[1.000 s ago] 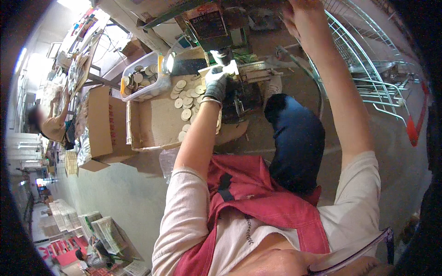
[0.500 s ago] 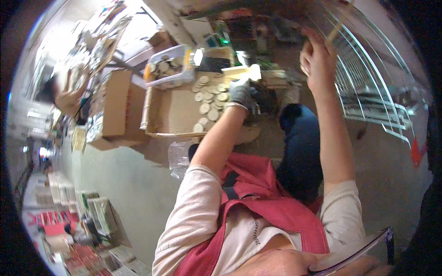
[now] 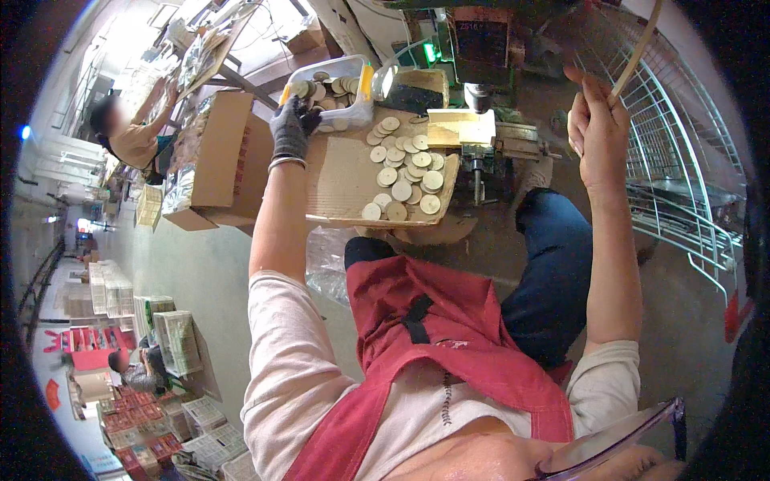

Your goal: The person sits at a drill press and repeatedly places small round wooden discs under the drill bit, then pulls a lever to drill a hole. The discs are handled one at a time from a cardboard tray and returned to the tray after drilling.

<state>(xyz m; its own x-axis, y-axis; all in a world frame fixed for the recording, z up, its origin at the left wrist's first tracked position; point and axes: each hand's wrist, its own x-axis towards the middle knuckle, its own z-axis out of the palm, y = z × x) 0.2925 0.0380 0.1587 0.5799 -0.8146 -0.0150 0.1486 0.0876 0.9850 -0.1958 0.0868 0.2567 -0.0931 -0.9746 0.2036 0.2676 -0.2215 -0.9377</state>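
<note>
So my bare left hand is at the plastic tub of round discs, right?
Not quite: your left hand isn't bare. The head view shows it wearing a grey glove; it is indeed at the plastic tub of round discs.

Grey floor (image 3: 208,293) off near-left corner of cardboard tray (image 3: 341,176); cluttered table (image 3: 215,58) past its far-left corner; white glare (image 3: 120,48) beyond; bluish light (image 3: 26,131) far left.

Room lies open over the bare left part of the cardboard tray (image 3: 341,180); loose discs (image 3: 403,191) crowd its right, the plastic bin (image 3: 358,116) rises behind, and the drill press (image 3: 481,40) blocks passage farther right.
</note>
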